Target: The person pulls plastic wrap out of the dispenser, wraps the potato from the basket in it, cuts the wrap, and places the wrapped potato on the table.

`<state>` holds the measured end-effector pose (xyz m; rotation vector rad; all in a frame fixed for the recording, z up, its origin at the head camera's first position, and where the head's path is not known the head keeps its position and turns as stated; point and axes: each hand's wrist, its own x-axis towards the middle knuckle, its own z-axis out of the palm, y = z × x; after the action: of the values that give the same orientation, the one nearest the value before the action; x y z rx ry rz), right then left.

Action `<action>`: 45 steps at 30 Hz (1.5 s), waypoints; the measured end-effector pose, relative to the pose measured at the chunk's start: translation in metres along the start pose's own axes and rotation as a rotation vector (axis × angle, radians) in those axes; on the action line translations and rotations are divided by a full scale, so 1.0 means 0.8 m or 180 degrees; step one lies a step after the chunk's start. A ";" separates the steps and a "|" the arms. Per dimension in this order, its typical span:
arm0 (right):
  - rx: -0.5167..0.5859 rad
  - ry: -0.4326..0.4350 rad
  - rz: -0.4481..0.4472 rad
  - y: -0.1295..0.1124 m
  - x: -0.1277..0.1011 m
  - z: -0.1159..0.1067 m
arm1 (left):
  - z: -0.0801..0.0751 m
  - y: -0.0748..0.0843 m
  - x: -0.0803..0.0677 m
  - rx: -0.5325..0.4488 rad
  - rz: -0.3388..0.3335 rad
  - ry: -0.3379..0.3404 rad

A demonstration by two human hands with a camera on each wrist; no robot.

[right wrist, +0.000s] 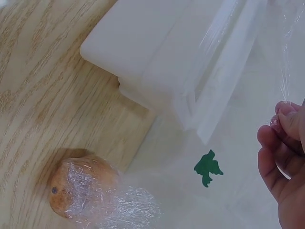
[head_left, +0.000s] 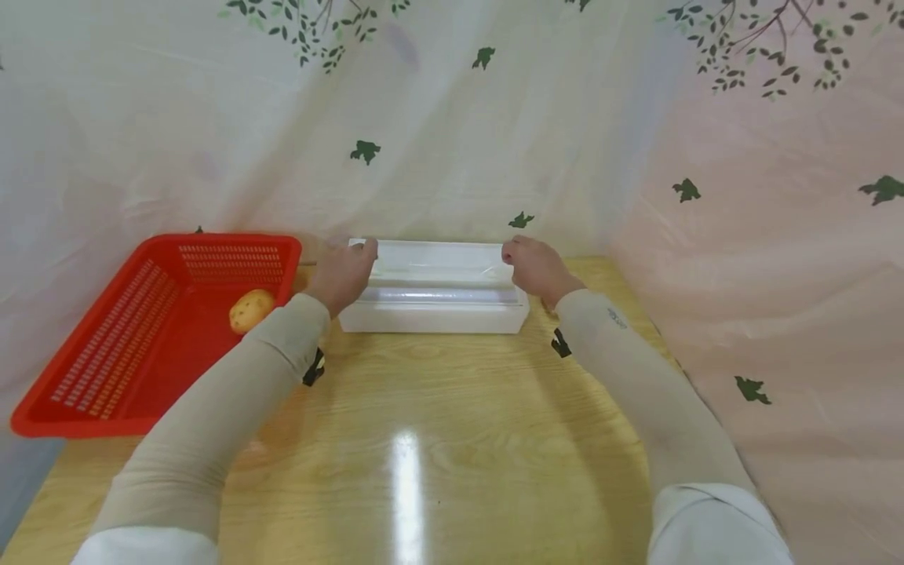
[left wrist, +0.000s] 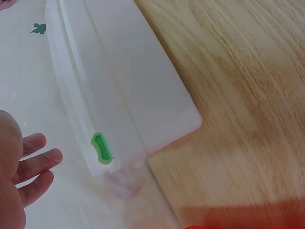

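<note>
A white cling-film dispenser box (head_left: 434,306) lies across the back of the wooden table (head_left: 424,439). My left hand (head_left: 363,251) is at its left end; in the left wrist view its fingers (left wrist: 40,160) hang loosely curled beside the box (left wrist: 124,71), holding nothing, near a green cutter slider (left wrist: 101,149). My right hand (head_left: 519,255) is at the right end and pinches the edge of the clear cling film (right wrist: 228,62) between its fingertips (right wrist: 286,117). A film-wrapped potato (right wrist: 81,186) lies on the table by the box's right end (right wrist: 143,43); the head view does not show it.
A red perforated basket (head_left: 106,361) stands at the table's left edge with a bare potato (head_left: 250,310) inside. A pale curtain with green leaf prints (head_left: 452,118) hangs close behind and to the right of the table.
</note>
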<state>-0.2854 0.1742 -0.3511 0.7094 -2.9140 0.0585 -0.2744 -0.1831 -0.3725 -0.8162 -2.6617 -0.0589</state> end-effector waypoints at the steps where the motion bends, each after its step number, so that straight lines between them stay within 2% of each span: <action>1: 0.0008 0.0021 0.0017 0.001 0.000 -0.001 | -0.001 0.000 0.001 0.0008 0.0008 0.0036; 6: 0.0001 0.0063 0.0048 0.002 0.000 -0.009 | -0.009 0.000 0.005 0.0014 0.0032 0.0134; 13: -0.0113 0.0010 0.0093 -0.002 0.001 -0.025 | -0.026 0.000 0.008 -0.0096 -0.0064 -0.0043; 22: -0.0030 0.0001 0.0142 -0.008 -0.003 -0.034 | -0.038 0.003 0.003 -0.0230 -0.0123 -0.0242; 27: -0.0003 0.0019 0.0154 -0.010 -0.003 -0.036 | -0.042 0.004 0.001 -0.0182 -0.0156 -0.0379; 37: 0.0057 0.0113 0.0216 -0.010 0.002 -0.044 | -0.056 0.003 0.001 -0.0124 -0.0207 -0.0401; 42: 0.0095 0.0131 0.0237 -0.013 0.002 -0.050 | -0.064 0.002 0.001 -0.0196 -0.0259 -0.0495; 45: 0.0111 0.0125 0.0245 -0.016 0.001 -0.054 | -0.067 0.001 0.000 -0.0241 -0.0278 -0.0480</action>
<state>-0.2743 0.1655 -0.3083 0.5939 -2.9084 0.1303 -0.2567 -0.1896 -0.3226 -0.7546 -2.8524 -0.1253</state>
